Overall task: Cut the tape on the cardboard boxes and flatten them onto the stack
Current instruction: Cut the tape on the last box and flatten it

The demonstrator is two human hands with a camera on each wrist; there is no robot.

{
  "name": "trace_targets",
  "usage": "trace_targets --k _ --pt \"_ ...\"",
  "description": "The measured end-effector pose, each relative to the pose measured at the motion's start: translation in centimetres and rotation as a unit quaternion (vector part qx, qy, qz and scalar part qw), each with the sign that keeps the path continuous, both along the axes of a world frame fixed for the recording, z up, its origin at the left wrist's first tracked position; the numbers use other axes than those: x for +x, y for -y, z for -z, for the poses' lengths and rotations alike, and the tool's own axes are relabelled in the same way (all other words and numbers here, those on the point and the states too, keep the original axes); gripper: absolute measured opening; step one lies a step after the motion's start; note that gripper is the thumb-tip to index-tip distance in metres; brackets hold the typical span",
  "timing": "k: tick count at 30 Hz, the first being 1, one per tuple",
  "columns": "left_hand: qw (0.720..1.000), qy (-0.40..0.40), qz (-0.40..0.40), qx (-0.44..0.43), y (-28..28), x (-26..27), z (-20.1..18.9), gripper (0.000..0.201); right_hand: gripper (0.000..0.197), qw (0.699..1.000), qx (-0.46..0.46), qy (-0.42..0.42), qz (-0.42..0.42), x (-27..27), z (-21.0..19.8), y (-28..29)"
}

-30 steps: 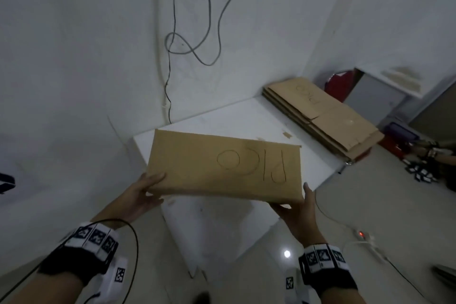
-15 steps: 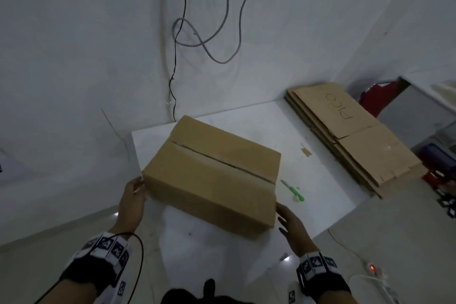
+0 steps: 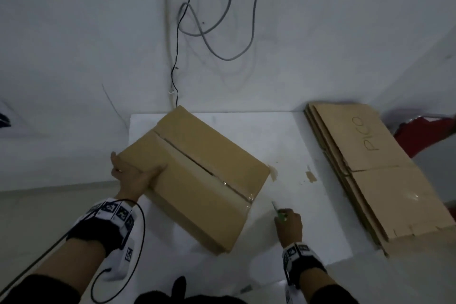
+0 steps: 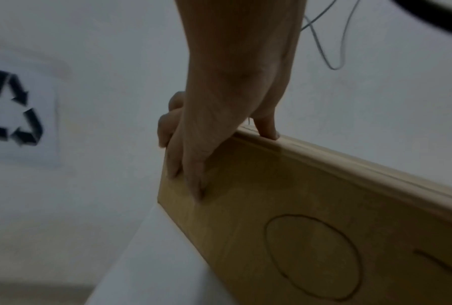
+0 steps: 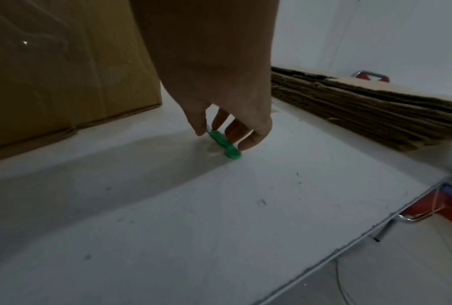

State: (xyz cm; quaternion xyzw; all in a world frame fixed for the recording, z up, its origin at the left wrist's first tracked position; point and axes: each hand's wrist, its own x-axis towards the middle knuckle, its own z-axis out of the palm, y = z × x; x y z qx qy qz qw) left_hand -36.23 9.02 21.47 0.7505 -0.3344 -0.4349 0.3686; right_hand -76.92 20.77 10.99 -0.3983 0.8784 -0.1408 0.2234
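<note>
Now pinching the green cutter [image 5: 223, 144] with the right hand [image 3: 288, 223], thumb on one side and fingers on the other, low on the white table [image 3: 308, 242], just right of the box [image 3: 197, 175]. Gripping the box's near left corner with the left hand [image 3: 133, 175], thumb on top, fingers down the side. Sitting crooked on the table, near its middle, with clear tape [image 3: 237, 190] along the top slit.

What could go wrong, as a guess:
- Might drop the cutter. Thin, flat on the table, held only by fingertips.
- Might nick a finger. Cannot tell which way the blade points.
- Might push the box off to the left. Left corner already close to the table's edge, and only one hand holding.
- Might cut crooked or too deep if the box turns while slicing.
- Might knock the stack [image 3: 370, 168] at the far right, since part of it hangs past the near table edge.

Counted:
- Box to cut: one.
- Cutter: one.
- Hands: two, both busy.
- Stack: one, many flat sheets, too close together to count.
- Tape scraps [image 3: 310, 176] on the table: two.
</note>
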Motion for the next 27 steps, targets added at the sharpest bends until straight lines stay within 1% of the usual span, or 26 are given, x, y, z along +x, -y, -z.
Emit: trace_targets --k 2,5,7,8,10,13,15,17,18,20,22,23,24,26,27 --pt "1.000 0.001 -0.015 -0.005 -0.5 -0.7 0.0 0.132 0.015 1.000 -0.008 0.024 0.003 -0.7 0.1 -0.3" --pt "1.000 0.004 -0.028 -0.010 -1.1 -1.3 0.1 0.131 0.018 0.996 -0.030 0.070 -0.041 -2.5 0.2 -0.3" --pt "0.999 0.013 -0.038 -0.020 -1.8 -1.8 0.1 0.132 0.021 0.990 -0.089 0.086 -0.064 -4.0 -0.6 0.4" --pt "0.999 0.015 -0.042 -0.022 -2.3 -2.1 0.2 0.134 0.019 0.987 -0.127 0.080 -0.062 -4.8 -1.4 0.9" --pt "0.998 0.018 -0.052 -0.023 -3.6 -3.2 0.3 0.135 0.014 0.974 -0.203 0.075 -0.061 -6.0 -3.8 2.9" --pt "0.997 0.029 -0.064 -0.041 -5.7 -5.5 0.7 0.144 0.009 0.951 -0.273 0.110 -0.096 -5.6 -9.0 6.4" --pt "0.998 0.017 -0.055 -0.030 -6.8 -7.2 0.8 0.144 0.011 0.939 -0.277 0.139 -0.150 -4.4 -11.7 8.5" --pt "0.999 0.030 -0.041 -0.001 -7.4 -8.9 0.8 0.140 0.008 0.931 -0.237 0.170 -0.218 -2.0 -13.4 10.1" --pt "0.997 0.070 -0.030 0.013 -7.5 -9.5 0.6 0.138 0.007 0.926 -0.214 0.177 -0.256 -0.5 -13.9 10.6" --pt "0.982 0.187 0.019 0.005 -7.3 -10.7 0.6 0.130 0.013 0.913 -0.170 0.180 -0.324 2.9 -14.2 11.3" --pt "0.961 0.271 0.055 -0.026 -7.0 -11.7 0.8 0.109 0.022 0.900 -0.125 0.168 -0.382 6.5 -14.1 11.3" --pt "0.952 0.299 0.059 -0.031 -6.8 -12.2 1.0 0.099 0.028 0.894 -0.108 0.150 -0.409 8.1 -13.8 11.3" --pt "0.944 0.325 0.057 -0.030 -6.8 -12.6 1.2 0.093 0.035 0.888 -0.099 0.125 -0.431 9.5 -13.4 11.3" --pt "0.930 0.363 0.057 -0.022 -6.9 -13.0 2.1 0.089 0.046 0.880 -0.109 0.090 -0.453 11.7 -12.6 11.6" --pt "0.927 0.369 0.059 -0.018 -7.0 -13.0 2.4 0.088 0.049 0.877 -0.119 0.083 -0.458 12.6 -12.4 11.8"
